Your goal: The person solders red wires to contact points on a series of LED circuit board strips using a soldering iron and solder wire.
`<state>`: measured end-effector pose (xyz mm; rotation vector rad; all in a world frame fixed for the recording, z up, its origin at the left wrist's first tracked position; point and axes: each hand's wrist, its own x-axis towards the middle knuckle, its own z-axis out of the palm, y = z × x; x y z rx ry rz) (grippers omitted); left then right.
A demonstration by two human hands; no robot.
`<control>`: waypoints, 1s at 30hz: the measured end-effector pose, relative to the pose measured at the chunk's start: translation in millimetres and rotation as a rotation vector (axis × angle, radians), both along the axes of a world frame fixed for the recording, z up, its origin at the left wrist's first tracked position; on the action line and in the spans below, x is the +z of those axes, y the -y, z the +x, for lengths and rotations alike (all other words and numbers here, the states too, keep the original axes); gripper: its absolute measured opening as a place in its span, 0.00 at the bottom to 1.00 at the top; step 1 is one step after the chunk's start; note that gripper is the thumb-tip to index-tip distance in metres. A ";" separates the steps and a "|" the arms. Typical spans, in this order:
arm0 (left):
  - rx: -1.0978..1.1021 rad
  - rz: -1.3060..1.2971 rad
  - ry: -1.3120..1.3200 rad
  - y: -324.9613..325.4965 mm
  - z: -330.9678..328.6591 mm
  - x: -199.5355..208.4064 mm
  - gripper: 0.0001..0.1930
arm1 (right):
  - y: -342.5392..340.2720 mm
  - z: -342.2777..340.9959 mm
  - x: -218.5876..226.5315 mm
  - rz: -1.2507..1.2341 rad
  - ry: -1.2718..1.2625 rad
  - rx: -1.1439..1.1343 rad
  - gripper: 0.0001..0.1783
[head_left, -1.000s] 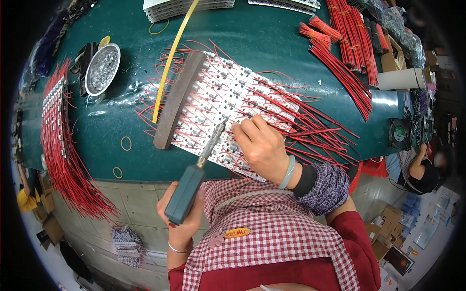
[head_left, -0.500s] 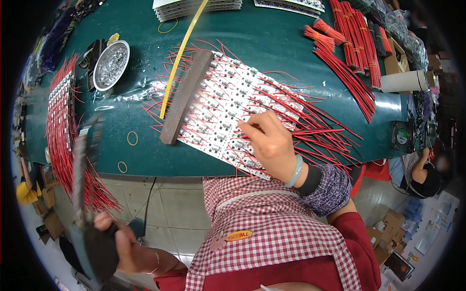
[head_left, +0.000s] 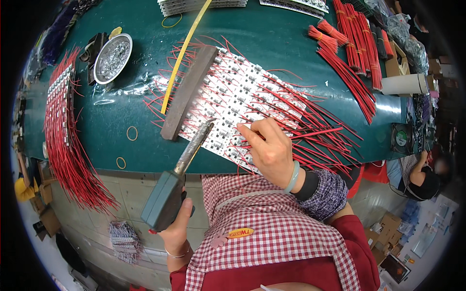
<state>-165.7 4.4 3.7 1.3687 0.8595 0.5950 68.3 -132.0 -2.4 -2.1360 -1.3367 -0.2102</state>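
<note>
My left hand point(head_left: 178, 224) is wrapped round the grip of a grey-green soldering gun point(head_left: 165, 196). Its long, crusted metal barrel points up and right, the tip over the lower left part of a white circuit board panel point(head_left: 224, 112). Thumb and forefinger of my right hand point(head_left: 273, 149) pinch together above the same panel, to the right of the tip; what lies between them is too small to make out. Red wires point(head_left: 318, 136) fan out to the right from the panel, some under my right hand. A dark bar point(head_left: 190, 92) lies across the panel's left side.
A metal bowl point(head_left: 128, 52) of silvery bits stands at the back left. Left of it, a wired board stack point(head_left: 65, 116) hangs red wires over the table edge. Bundled red wires point(head_left: 357, 41) lie back right, near a white roll point(head_left: 403, 84). A yellow strip point(head_left: 183, 51) stretches beyond the bar.
My left hand has swung the soldering gun rightward from the far left, bringing its tip over the panel. My right hand has stayed nearly in place, still pinched.
</note>
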 end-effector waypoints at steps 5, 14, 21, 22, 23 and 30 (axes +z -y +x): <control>-0.090 0.076 -0.074 5.7 1.5 -5.5 0.22 | -1.4 -1.8 -3.7 -0.015 0.012 0.012 0.19; -0.113 0.106 -0.080 6.2 21.5 -1.9 0.14 | -1.0 -3.4 -4.8 -0.053 0.010 0.021 0.20; -0.178 0.125 -0.093 4.6 4.8 -13.3 0.20 | 2.3 0.9 -1.7 0.001 0.020 -0.002 0.22; -0.178 0.125 -0.092 4.6 4.9 -13.4 0.20 | 2.9 1.5 -0.3 -0.007 0.033 0.005 0.22; -0.165 0.104 -0.081 4.7 5.0 -13.5 0.20 | 2.7 1.7 -0.6 -0.007 0.033 0.005 0.22; -0.113 0.030 -0.078 4.8 5.9 -10.1 0.20 | 3.4 0.7 1.4 -0.025 0.072 0.012 0.23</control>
